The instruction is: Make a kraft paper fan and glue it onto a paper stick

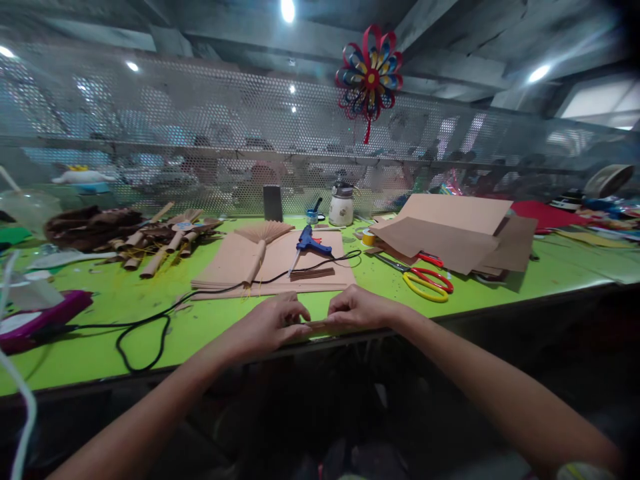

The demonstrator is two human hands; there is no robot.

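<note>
Two hands (281, 320) (359, 308) hold one narrow brown strip (318, 325).

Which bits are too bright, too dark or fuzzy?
In the head view, the ceiling light glares white with a glow; in the head view, the dark space under the green table shows little; also in the head view, things behind the perforated panel look hazy, and the thin brown piece between the left hand and right hand is hard to make out.

Head-worn view, facing forward and down, green table (555, 270) near, mesh screen (240, 110) beyond
</note>
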